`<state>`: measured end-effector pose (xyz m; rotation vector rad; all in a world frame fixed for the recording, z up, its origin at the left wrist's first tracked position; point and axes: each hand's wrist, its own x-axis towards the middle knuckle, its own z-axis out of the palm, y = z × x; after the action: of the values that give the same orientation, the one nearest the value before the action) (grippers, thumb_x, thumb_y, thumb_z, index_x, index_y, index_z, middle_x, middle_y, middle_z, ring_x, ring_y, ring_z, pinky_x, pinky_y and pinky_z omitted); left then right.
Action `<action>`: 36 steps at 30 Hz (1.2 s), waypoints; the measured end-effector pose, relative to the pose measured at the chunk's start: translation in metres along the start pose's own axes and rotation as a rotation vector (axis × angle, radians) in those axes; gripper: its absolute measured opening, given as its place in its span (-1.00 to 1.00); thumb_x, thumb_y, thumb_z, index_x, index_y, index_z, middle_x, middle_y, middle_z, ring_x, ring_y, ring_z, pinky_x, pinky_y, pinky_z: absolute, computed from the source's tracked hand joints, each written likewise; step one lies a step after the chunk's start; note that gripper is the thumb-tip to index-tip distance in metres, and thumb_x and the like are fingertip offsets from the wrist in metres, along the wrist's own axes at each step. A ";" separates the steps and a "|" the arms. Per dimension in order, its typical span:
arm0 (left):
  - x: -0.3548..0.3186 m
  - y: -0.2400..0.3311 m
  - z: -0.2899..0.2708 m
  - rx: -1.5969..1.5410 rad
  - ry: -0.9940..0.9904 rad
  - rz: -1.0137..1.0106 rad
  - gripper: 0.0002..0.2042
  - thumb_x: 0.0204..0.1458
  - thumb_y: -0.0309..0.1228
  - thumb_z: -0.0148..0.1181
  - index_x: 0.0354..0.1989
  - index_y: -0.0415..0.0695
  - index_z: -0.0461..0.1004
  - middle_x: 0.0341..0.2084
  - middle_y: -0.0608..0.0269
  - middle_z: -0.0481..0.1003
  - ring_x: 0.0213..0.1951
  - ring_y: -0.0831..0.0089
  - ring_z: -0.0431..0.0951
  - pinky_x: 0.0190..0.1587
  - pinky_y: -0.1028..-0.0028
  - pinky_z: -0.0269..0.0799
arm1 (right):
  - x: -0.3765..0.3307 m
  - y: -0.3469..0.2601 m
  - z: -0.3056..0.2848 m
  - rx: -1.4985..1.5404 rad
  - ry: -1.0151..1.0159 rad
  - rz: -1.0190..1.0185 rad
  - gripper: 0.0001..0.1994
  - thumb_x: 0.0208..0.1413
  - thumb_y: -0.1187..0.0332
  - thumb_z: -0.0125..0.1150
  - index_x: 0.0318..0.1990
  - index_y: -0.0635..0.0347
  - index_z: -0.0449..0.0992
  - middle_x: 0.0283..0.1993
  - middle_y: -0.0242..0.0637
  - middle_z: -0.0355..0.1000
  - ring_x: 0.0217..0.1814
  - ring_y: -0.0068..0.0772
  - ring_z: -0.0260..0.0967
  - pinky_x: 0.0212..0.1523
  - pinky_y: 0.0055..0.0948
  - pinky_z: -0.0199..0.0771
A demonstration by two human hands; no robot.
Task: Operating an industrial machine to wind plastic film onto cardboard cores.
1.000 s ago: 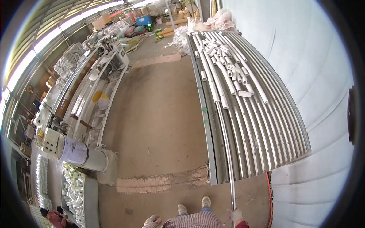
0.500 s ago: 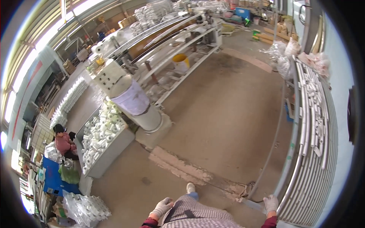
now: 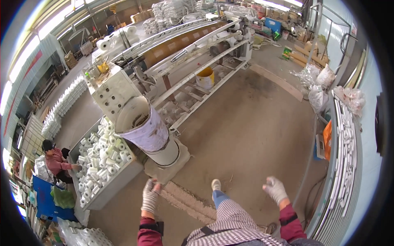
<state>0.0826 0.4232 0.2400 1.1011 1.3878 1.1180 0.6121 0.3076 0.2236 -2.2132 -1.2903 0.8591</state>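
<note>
while left hand [image 3: 150, 198] hovers, right hand [image 3: 276, 190] (gloved) floats.

This one's dressed in maroon sleeves [image 3: 149, 235] with dark bands [image 3: 160, 228], whitish knitted gloves [image 3: 150, 202], a checked apron [image 3: 234, 212], blue trousers [image 3: 220, 198] and a pale shoe [image 3: 216, 185].

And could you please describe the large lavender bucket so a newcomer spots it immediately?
Find the long roller machine. At its near end, beyond the left hand, stands the open bucket. Its lavender sides set it apart from the yellow bucket farther back.
</note>
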 end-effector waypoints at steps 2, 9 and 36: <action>0.056 0.021 -0.003 -0.103 0.078 -0.003 -0.77 0.09 -0.50 0.10 -0.06 -0.16 0.38 -0.44 0.42 0.44 -0.38 0.65 0.40 -0.33 0.65 0.32 | 0.097 -0.028 -0.014 0.095 0.131 -0.200 -0.53 -0.20 0.32 0.38 -0.07 0.24 0.43 -0.15 -0.10 0.46 -0.07 -0.18 0.42 -0.04 -0.35 0.42; 0.244 0.109 -0.087 0.010 0.303 0.233 -0.64 0.06 -0.48 0.15 0.05 -0.18 0.30 -0.35 0.39 0.44 -0.36 0.63 0.39 -0.30 0.62 0.33 | 0.378 -0.329 -0.018 0.152 0.164 -0.766 -0.39 -0.20 0.43 0.37 0.10 0.17 0.31 0.12 -0.09 0.30 0.14 -0.09 0.26 0.17 -0.30 0.26; 0.638 0.227 -0.213 0.552 0.524 0.451 -0.81 0.11 -0.38 0.04 -0.15 -0.17 0.41 -0.32 0.22 0.48 -0.28 0.38 0.52 -0.24 0.30 0.44 | 0.753 -0.593 0.026 0.504 -0.102 -0.439 -0.75 0.02 0.31 0.18 -0.18 0.28 0.49 -0.35 -0.37 0.33 -0.24 -0.52 0.32 -0.24 -0.58 0.41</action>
<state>-0.1703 1.0710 0.3816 1.6502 1.9981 1.4586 0.5129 1.2510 0.3630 -1.4473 -1.3515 0.9932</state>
